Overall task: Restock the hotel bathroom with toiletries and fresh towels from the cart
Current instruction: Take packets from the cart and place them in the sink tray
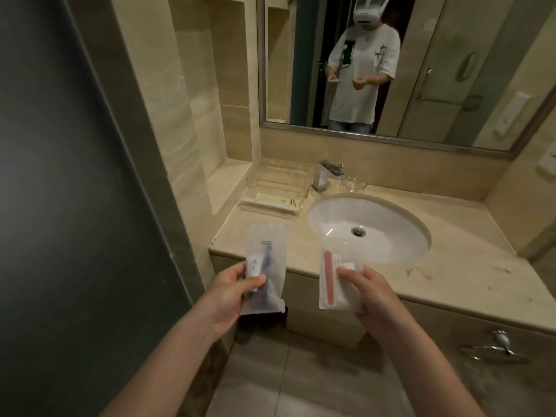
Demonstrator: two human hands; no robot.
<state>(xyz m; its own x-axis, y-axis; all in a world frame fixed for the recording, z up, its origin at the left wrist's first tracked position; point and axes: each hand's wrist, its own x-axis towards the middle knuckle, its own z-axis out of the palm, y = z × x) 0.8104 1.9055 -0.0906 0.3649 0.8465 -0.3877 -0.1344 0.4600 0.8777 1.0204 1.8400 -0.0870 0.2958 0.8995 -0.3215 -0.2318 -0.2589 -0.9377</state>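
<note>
At the bathroom counter (469,266) | my left hand (228,285) pinched a frosted sachet (266,254), my right hand (365,288) a nail-file sachet (332,281), both held lengthwise away from me | the clear tray (278,180) lay ahead-left on the counter, nearer my left hand.

Both forearms reach forward. Left hand (231,293) pinches a packet (266,251), thumb in front of the fingers; right hand (370,296) pinches a sachet (329,281) likewise.
</note>
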